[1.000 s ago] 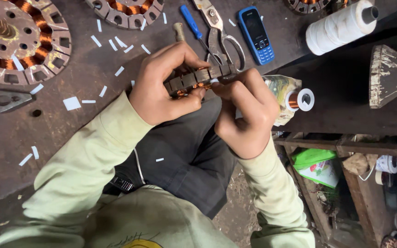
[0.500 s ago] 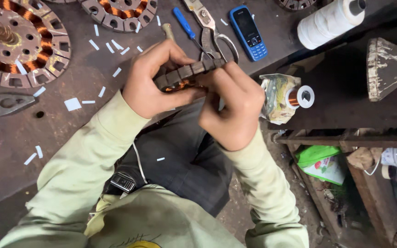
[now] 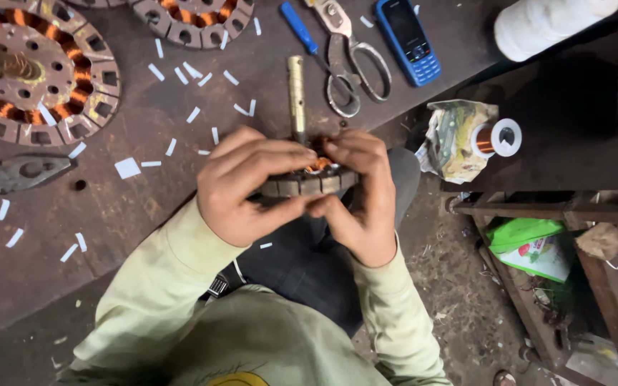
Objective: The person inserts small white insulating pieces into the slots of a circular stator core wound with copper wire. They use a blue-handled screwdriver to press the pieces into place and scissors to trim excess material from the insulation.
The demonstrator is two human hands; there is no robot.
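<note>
I see both hands closed on one small round stator core [image 3: 309,182], held just off the near edge of the bench [image 3: 144,221], above the lap. The left hand [image 3: 248,187] wraps over its left side, fingers curled across the top; the right hand [image 3: 359,196] clamps the right side, thumb and fingertips pressing where copper wire shows among the slots. Only a short arc of the core's slotted rim is visible, so I cannot tell how many slots are filled. By my reading the winding is partly in, since copper shows at the top and the rest is hidden.

On the bench, a larger wound stator [image 3: 33,75] lies toward the far left corner and another [image 3: 187,18] at the far edge, both already carrying copper coils. White paper strips [image 3: 126,168] lie scattered between them. A brass-handled tool [image 3: 296,93], scissors [image 3: 352,68], a blue screwdriver [image 3: 300,27] and a blue phone [image 3: 409,39] sit beyond the hands. A small spool of copper wire [image 3: 495,138] rests off the bench's right edge.
</note>
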